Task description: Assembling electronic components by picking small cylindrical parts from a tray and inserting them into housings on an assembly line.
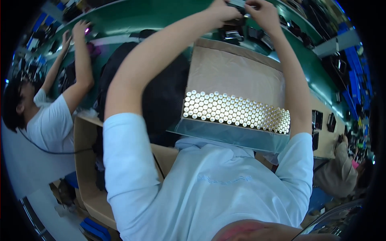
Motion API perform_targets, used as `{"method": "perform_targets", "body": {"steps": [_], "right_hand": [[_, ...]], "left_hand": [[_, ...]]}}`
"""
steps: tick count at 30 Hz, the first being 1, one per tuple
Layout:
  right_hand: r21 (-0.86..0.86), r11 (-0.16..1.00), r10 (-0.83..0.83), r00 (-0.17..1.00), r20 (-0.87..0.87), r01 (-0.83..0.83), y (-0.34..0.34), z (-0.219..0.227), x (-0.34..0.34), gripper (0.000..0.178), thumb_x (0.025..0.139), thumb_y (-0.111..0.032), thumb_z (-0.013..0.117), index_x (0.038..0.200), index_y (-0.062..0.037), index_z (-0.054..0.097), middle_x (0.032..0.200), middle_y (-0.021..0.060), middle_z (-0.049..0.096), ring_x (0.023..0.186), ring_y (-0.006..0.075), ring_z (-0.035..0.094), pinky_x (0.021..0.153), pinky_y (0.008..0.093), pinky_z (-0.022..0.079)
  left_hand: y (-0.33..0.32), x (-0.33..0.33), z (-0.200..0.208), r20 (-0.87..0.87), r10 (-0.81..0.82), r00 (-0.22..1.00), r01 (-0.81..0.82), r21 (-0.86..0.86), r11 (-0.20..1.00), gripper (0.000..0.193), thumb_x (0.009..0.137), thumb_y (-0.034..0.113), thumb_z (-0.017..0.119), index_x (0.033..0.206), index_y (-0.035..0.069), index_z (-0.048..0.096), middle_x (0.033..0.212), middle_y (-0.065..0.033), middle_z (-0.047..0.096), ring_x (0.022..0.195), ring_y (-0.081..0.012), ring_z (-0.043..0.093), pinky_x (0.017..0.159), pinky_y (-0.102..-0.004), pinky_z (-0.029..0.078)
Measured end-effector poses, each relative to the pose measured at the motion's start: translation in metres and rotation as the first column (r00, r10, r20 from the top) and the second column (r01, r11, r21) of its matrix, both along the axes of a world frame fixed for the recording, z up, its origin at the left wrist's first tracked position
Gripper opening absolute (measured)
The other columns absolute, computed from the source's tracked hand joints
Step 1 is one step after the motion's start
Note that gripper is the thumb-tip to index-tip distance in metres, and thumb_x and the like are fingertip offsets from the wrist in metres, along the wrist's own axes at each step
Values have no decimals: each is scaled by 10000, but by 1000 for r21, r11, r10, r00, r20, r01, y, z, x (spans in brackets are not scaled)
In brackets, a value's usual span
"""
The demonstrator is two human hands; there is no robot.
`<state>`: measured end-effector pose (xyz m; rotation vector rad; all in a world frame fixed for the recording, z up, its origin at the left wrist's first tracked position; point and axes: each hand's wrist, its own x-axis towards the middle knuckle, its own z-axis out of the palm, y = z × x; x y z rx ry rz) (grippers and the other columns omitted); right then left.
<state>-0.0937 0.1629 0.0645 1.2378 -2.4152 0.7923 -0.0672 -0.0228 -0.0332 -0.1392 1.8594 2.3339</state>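
At the top edge of the view, my left hand is closed around a small grey and dark device, partly cut off by the frame. My right hand meets its right side with thumb and fingers pinched together; what lies between them is too small to make out. Below my forearms sits an open shallow cardboard box. Rows of small metal cylinders that look like batteries stand upright, packed tight, in its near part. Just beyond the box, several dark devices with shiny faces lie on the green bench.
A black bulky item lies left of the box. A large open carton stands lower left. At the left a co-worker raises both hands; another person sits at the right. A shelf edge with dark devices runs upper right.
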Motion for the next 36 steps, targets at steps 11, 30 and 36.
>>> {"method": "perform_targets", "body": {"steps": [11, 30, 36], "right_hand": [[-140, 974, 187, 982, 39, -180, -41, 5, 49, 181, 800, -146, 687, 903, 0, 717, 781, 102, 707, 638, 201, 612, 626, 298, 497], [-163, 986, 47, 998, 41, -40, -51, -12, 63, 301, 884, -300, 670, 1011, -33, 723, 902, 77, 714, 716, 156, 640, 686, 291, 531], [-167, 981, 76, 605, 792, 95, -75, -39, 40, 264, 864, -246, 646, 1019, -50, 735, 837, 86, 714, 707, 208, 645, 665, 300, 520]], "left_hand": [[40, 92, 66, -272, 351, 896, -387, -93, 917, 482, 798, -10, 625, 1230, 27, 415, 1004, -208, 566, 822, -238, 620, 675, -349, 557], [-5, 125, 66, -135, 369, 919, -382, -79, 921, 621, 846, -82, 599, 1392, 19, 320, 1240, -290, 455, 1108, -403, 574, 938, -481, 556], [-20, 122, 55, -161, 378, 912, -400, -144, 905, 632, 848, -72, 610, 1399, 40, 320, 1258, -284, 455, 1091, -402, 583, 911, -454, 558]]}}
